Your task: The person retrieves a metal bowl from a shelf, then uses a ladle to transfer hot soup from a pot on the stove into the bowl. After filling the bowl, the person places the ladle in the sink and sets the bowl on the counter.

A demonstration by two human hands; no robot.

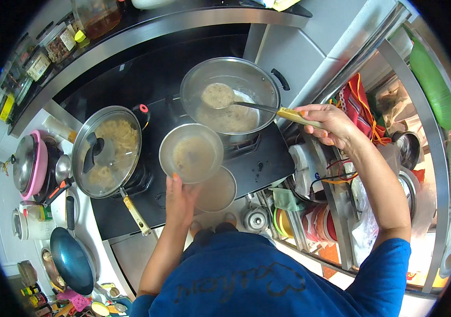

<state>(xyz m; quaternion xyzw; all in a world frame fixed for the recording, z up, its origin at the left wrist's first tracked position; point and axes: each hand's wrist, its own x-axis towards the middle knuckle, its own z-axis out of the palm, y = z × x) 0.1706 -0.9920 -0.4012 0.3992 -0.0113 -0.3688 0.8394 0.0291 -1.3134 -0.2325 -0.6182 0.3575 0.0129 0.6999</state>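
Observation:
My right hand [330,125] grips the light-coloured handle of a metal ladle [255,105]. The ladle's bowl is full of cloudy, pale liquid and hangs over a large stainless-steel pot [245,73] on the back right burner. More of the same murky liquid lies in the pot. In my left hand [179,198] is a round metal bowl [214,156], held by its near side just in front of the pot. It has some cloudy liquid in it. Partly hidden beneath this bowl, a second metal bowl [225,190] stands at the front of the black cooktop [265,160].
A glass-lidded frying pan [120,158] with food inside sits on the left burner, its handle pointing toward me. Left of it are a pink basin [39,166] and a dark wok [71,259]. Jars [57,43] line the shelf behind. A metal rack [338,222] stands at right.

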